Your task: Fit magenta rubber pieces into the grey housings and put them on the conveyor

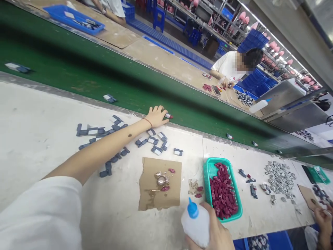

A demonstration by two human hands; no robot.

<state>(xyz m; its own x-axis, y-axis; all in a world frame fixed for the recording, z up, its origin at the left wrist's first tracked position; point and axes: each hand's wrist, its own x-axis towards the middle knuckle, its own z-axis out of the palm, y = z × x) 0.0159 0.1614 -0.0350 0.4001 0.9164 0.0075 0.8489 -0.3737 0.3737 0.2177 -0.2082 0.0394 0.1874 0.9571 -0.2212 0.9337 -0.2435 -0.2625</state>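
My left hand [156, 117] reaches over the near edge of the green conveyor belt, fingers spread, beside a small part with a red end [168, 116]; whether it touches the part is unclear. My right hand [214, 229] is wrapped round a white squeeze bottle with a blue nozzle [196, 224]. Left of the bottle lies a cardboard piece [173, 201] with a round glue-smeared lid and red pieces on it. A green basket [239, 208] of dark red pieces [223, 194] stands beyond the right hand. Grey-blue parts [152, 140] lie scattered under and beside the left forearm.
More parts ride on the green belt [78, 80]. Pale grey pieces [279, 177] are heaped at right, near another person's hand [322, 220]. Across the belt, a person in white [229, 66] works; a blue tray [58, 14] lies at upper left.
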